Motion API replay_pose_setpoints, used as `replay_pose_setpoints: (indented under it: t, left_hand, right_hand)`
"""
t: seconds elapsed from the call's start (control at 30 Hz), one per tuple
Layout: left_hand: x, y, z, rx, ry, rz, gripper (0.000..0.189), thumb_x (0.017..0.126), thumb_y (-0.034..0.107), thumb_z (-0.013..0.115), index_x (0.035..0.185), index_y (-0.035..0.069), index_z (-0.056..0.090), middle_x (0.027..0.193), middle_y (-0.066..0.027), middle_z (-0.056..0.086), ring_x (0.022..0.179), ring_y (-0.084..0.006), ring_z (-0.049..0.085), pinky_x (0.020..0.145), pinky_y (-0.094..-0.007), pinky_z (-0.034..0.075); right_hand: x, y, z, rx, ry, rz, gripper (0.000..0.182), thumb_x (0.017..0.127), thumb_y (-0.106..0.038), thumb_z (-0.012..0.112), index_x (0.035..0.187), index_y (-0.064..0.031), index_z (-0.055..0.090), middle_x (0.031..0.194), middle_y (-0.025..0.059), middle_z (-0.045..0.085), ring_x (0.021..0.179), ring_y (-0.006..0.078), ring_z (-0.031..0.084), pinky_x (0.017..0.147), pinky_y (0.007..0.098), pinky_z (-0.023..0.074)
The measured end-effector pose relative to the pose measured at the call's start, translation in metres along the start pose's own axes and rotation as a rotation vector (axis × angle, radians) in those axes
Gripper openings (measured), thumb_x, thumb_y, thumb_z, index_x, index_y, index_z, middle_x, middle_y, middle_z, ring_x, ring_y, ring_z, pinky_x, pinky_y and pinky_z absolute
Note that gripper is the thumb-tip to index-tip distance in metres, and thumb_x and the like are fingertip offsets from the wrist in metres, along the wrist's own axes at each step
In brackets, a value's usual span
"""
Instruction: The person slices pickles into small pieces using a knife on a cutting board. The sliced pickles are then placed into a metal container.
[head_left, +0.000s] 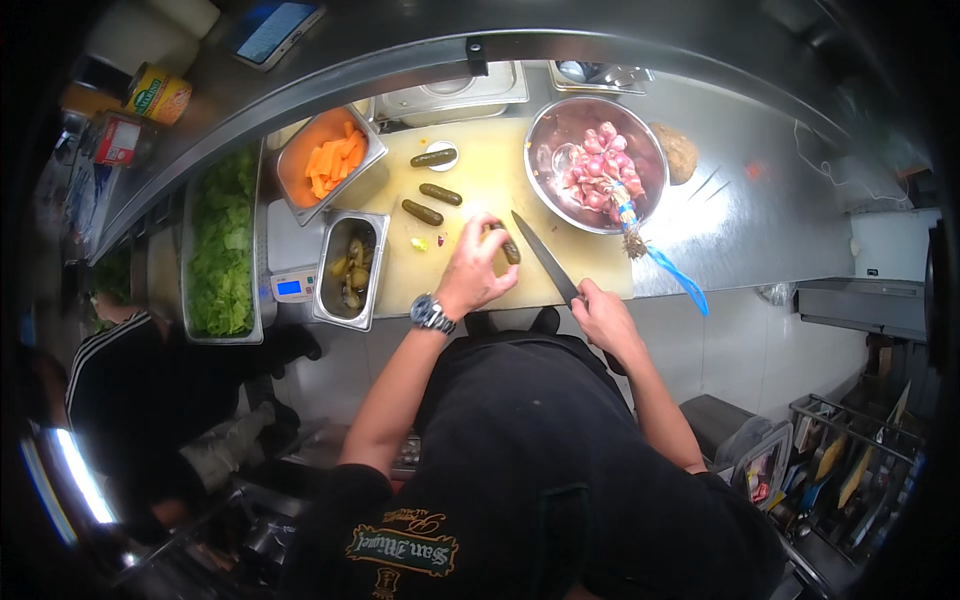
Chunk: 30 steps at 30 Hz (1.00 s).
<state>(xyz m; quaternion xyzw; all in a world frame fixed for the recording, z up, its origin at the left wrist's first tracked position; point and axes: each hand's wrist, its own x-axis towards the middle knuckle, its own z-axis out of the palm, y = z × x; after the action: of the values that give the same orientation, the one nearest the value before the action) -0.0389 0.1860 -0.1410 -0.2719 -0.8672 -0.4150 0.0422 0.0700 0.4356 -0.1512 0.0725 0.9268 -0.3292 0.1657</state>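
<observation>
My left hand (480, 266) has its fingers curled over a dark green pickled gherkin (511, 249) on the pale cutting board (480, 161). The handle of a kitchen knife (541, 253) is gripped in my right hand (602, 315); its blade slants up and left, just right of that gherkin. Farther up the board lie three whole gherkins, one of them (422, 212) nearest my left hand, another (440, 194) above it, and the third (433, 158) across a small white disc (444, 156). A metal container (350, 277) with gherkin pieces stands at the board's left.
Carrot sticks (335, 160) fill part of a metal container. Chopped lettuce (223, 247) lies in a long tray beside a digital scale (292, 286). A steel bowl (534, 161) of red shallots (600, 169) stands right. Above runs a metal shelf edge (375, 71). Another person (142, 397) is at left.
</observation>
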Motion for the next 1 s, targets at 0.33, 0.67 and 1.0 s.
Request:
replay_pose_setpoints:
  t: [0.33, 0.67, 1.0]
  left_hand:
    - [0.003, -0.036, 0.030, -0.022, -0.061, 0.257, 0.037, 0.078, 0.014, 0.081, 0.111, 0.003, 0.066, 0.122, -0.0189, 0.060, 0.114, -0.0385, 0.057, 0.099, -0.0453, 0.049]
    - [0.008, -0.036, 0.037, -0.029, -0.025, 0.255, 0.038, 0.077, 0.012, 0.080, 0.110, 0.001, 0.066, 0.117, -0.0180, 0.063, 0.109, -0.0381, 0.059, 0.097, -0.0451, 0.050]
    - [0.007, -0.042, 0.039, -0.009, -0.044, 0.267, 0.039, 0.077, 0.016, 0.081, 0.109, 0.001, 0.065, 0.116, -0.0159, 0.062, 0.111, -0.0361, 0.058, 0.098, -0.0448, 0.051]
  right_hand:
    - [0.007, -0.032, -0.009, -0.122, -0.063, 0.003, 0.016, 0.096, -0.015, 0.049, 0.105, -0.0017, 0.053, 0.088, 0.0304, 0.066, 0.086, 0.0514, 0.064, 0.080, 0.0619, 0.0483]
    - [-0.002, -0.034, -0.024, -0.235, -0.082, -0.099, 0.014, 0.098, -0.013, 0.046, 0.108, -0.0030, 0.051, 0.080, 0.0260, 0.067, 0.078, 0.0492, 0.066, 0.071, 0.0605, 0.0494]
    - [0.034, -0.044, -0.011, -0.223, -0.065, -0.185, 0.014, 0.099, -0.010, 0.043, 0.107, 0.0010, 0.047, 0.073, 0.0250, 0.065, 0.073, 0.0480, 0.066, 0.065, 0.0577, 0.0487]
